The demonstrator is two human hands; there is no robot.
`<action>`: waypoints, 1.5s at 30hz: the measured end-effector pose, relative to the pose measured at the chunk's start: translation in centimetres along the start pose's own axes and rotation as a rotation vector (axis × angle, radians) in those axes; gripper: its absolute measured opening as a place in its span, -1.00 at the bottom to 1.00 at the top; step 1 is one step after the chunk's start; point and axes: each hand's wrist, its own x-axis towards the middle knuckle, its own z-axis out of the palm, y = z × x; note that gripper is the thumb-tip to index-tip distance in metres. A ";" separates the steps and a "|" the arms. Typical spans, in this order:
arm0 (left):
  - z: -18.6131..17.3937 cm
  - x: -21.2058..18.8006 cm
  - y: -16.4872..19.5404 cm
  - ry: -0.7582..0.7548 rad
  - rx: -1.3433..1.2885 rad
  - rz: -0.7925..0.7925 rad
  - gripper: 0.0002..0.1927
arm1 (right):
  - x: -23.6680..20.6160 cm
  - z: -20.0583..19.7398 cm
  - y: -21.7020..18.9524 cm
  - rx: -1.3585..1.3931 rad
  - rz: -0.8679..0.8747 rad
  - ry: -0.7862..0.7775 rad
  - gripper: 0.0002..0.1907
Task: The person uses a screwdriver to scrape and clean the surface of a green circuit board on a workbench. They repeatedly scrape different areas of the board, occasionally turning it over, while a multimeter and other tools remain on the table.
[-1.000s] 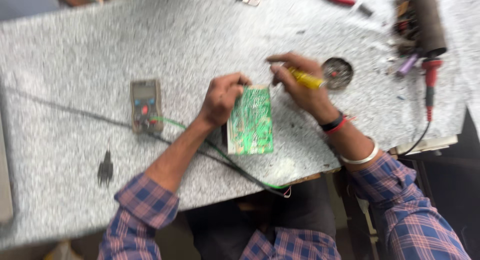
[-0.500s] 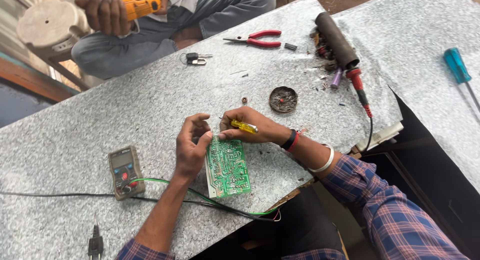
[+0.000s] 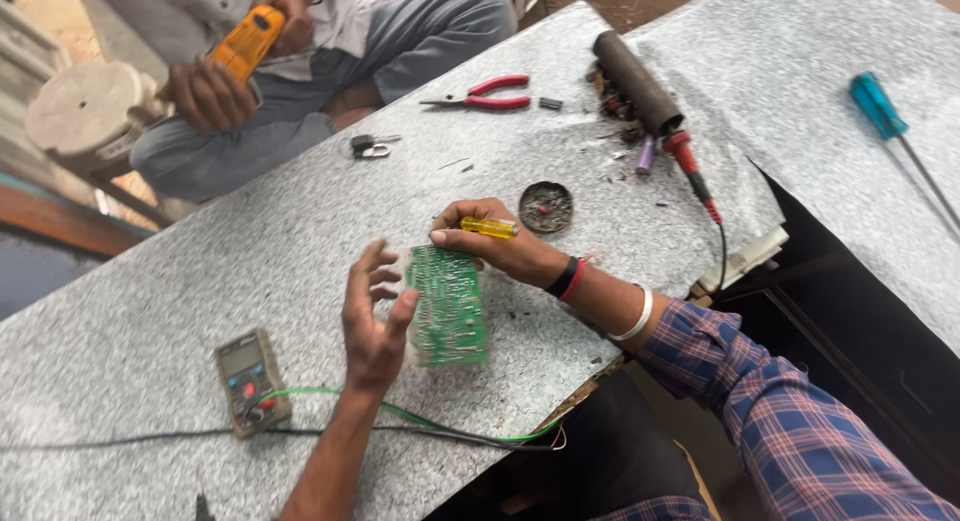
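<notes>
While the green circuit board [image 3: 449,307] lies near the middle of the speckled grey tabletop [image 3: 200,281], its long axis runs roughly from twelve to six o'clock, the upper short edge tipped slightly toward eleven. The left hand [image 3: 372,316] sits at the board's nine o'clock side, palm turned toward it, fingers [image 3: 372,264] spread and loosely curled, with the thumb touching the board's left edge. The right hand [image 3: 497,246] rests at the board's top edge, at about one o'clock from its centre; its fingers are pressed around a small yellow-handled screwdriver [image 3: 489,227], whose handle lies almost level, pointing toward three o'clock, and whose tip is hidden behind the fingers. That wrist wears red and black bands and a white bangle, above a plaid sleeve.

At seven o'clock from the board, well apart, lies a grey multimeter [image 3: 251,381], with green and black leads [image 3: 420,421] trailing along the tabletop's near edge. A round dark tin [image 3: 546,207] sits just beyond the right hand at one o'clock. Farther off at twelve lie red-handled pliers [image 3: 480,94], and at two o'clock a dark cylinder [image 3: 636,81] beside a red-handled soldering iron [image 3: 690,166]. A blue screwdriver [image 3: 880,106] lies on the neighbouring surface. Another person at eleven o'clock holds an orange tool [image 3: 248,41].
</notes>
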 end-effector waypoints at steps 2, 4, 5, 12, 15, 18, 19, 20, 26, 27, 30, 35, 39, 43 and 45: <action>0.3 -0.4 0.8 -0.006 0.063 0.024 -0.14 | -0.1 0.0 0.0 -0.005 -0.053 0.050 -0.73; 1.1 -0.5 1.3 -0.030 0.171 0.055 -0.05 | -0.2 0.0 0.1 -0.008 -0.088 0.110 -0.72; 1.5 -0.7 1.5 -0.046 0.251 0.070 0.00 | -0.2 0.0 0.2 -0.005 -0.093 0.138 -0.72; 2.9 -1.5 2.4 -0.059 0.520 0.006 0.26 | -0.4 -0.5 0.8 0.028 -0.064 0.128 -0.76; 2.1 -0.8 2.3 -0.147 0.474 0.061 0.23 | -0.6 -0.7 1.2 0.010 -0.215 0.083 -0.76; 1.1 -0.2 2.4 -0.311 0.420 0.149 0.21 | -0.5 -1.1 1.4 0.243 -0.188 0.068 -0.72; 1.1 -0.1 2.4 -0.345 0.447 0.177 0.20 | -0.5 -1.2 1.4 0.190 -0.193 0.085 -0.72; 1.1 0.0 2.5 -0.379 0.473 0.205 0.19 | -0.5 -1.2 1.4 0.137 -0.198 0.103 -0.71; 1.7 -0.2 2.8 -0.457 0.579 0.378 0.15 | -0.7 -0.3 0.5 0.061 -0.163 -0.077 -0.73; 1.8 -0.3 2.8 -0.452 0.586 0.400 0.15 | -0.8 -0.1 0.4 0.059 -0.134 -0.140 -0.74; 1.9 -0.4 3.0 -0.535 0.681 0.263 0.15 | -0.8 0.2 0.0 -0.187 -0.216 -0.273 -0.75; 1.7 -0.4 3.0 -0.495 0.631 0.344 0.08 | -0.8 0.2 0.1 -0.220 -0.178 -0.243 -0.75; 1.6 -0.3 2.8 -0.491 0.613 0.406 0.05 | -0.8 0.3 0.2 -0.164 -0.167 -0.264 -0.75; 1.5 -0.3 2.5 -0.501 0.640 0.404 0.05 | -0.7 0.2 0.1 -0.272 -0.139 -0.273 -0.75; 1.5 -0.4 2.4 -0.490 0.619 0.417 0.04 | -0.7 0.3 0.2 -0.266 -0.183 -0.244 -0.74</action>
